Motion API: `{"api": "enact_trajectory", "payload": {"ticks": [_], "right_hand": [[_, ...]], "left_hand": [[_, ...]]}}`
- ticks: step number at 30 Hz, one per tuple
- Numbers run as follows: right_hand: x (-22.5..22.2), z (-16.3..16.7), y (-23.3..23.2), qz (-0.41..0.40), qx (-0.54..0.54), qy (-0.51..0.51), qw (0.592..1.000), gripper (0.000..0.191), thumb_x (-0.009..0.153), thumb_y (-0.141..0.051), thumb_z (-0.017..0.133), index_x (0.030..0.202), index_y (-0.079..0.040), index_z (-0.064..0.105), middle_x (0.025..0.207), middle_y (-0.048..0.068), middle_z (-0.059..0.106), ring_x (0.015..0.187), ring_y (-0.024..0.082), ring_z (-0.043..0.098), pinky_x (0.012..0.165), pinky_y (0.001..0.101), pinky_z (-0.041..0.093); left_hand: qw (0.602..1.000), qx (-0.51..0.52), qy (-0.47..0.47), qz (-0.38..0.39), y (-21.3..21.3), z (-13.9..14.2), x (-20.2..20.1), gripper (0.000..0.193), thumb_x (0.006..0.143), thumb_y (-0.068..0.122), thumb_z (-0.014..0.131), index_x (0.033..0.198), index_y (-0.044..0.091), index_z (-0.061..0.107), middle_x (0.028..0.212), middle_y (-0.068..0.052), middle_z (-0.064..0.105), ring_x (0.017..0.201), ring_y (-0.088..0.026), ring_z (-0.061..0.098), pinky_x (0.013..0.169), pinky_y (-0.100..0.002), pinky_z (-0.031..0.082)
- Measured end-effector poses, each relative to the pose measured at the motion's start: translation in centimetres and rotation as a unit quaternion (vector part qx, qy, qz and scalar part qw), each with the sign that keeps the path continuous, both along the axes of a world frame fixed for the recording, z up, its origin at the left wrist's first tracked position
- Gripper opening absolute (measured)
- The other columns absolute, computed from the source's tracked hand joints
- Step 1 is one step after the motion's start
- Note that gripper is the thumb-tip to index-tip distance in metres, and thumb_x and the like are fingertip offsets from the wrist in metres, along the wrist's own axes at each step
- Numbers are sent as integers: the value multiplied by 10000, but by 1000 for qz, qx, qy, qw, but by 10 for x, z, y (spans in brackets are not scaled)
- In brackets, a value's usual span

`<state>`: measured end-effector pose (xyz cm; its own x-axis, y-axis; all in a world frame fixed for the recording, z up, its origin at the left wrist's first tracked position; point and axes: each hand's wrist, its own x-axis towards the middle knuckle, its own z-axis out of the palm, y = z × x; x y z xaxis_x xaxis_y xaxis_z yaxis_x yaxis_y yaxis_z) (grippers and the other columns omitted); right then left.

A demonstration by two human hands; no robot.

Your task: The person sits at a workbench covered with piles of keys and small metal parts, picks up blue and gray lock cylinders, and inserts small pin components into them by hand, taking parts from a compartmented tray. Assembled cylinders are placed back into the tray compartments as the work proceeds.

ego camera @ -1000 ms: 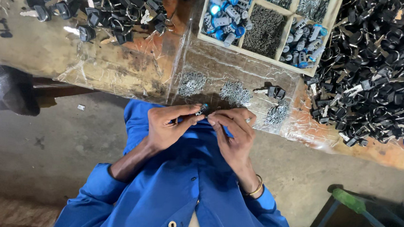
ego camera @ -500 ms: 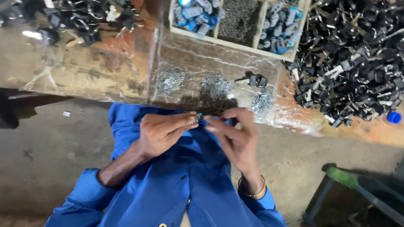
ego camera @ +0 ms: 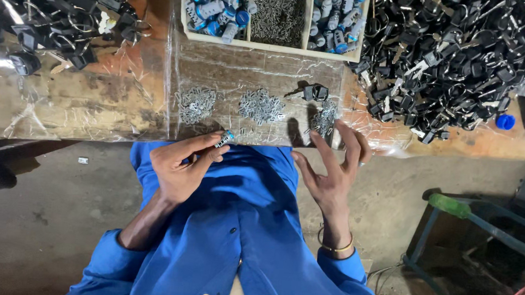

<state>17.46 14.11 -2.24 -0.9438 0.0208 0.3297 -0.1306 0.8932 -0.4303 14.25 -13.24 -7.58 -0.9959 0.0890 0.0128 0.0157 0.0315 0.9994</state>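
My left hand [ego camera: 183,163] pinches a small silver and blue lock cylinder [ego camera: 224,139] at the workbench's near edge, above my blue coat. My right hand [ego camera: 333,165] is spread with fingers apart and holds nothing; its fingertips reach toward a small heap of metal bits [ego camera: 325,118] on the plastic-covered bench [ego camera: 91,106]. Two more heaps of small silver parts [ego camera: 196,103] [ego camera: 261,105] lie in front of me. A small black part [ego camera: 315,93] sits just beyond the right heap.
A compartment tray [ego camera: 272,45] at the back holds blue-silver cylinders and small dark pins. Large piles of black keys with rings lie at right [ego camera: 457,57] and left [ego camera: 49,6]. A blue cap [ego camera: 505,122] sits far right. A metal frame [ego camera: 486,246] stands on the floor.
Both hands were together on the small cylinder. Now my right hand has let go and moved right toward the bench, fingers spread, while my left hand keeps the cylinder.
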Motion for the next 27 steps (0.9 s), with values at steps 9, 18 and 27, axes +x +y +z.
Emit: {"api": "enact_trajectory", "payload": {"ticks": [9,18,27], "right_hand": [[-2,-7,2,110,-58,24,992,290,805,-72,898,1027,-178,746,1121,4,687,1129,258,628,1014,426,384],[-25,3,-70,123,-199,-81,969,287,879,52,737,1131,-82,770,1026,43,673,967,204,615,972,360,371],[-42,8,-101,109,-274,-109,949,375,883,-29,780,1229,-89,649,956,-17,720,875,131,651,1017,352,349]], "left_hand": [[1000,-5,-5,5,0,3,-2,237,884,-70,808,1110,-51,739,1045,-149,780,812,-169,780,633,-224,594],[998,-60,-23,12,1,12,-5,243,884,-21,809,1121,-11,755,1019,-130,799,753,-131,776,614,-220,592],[991,-123,46,-12,-10,6,-7,319,828,-65,755,1135,21,751,1123,-124,776,952,-214,796,782,-283,639]]}}
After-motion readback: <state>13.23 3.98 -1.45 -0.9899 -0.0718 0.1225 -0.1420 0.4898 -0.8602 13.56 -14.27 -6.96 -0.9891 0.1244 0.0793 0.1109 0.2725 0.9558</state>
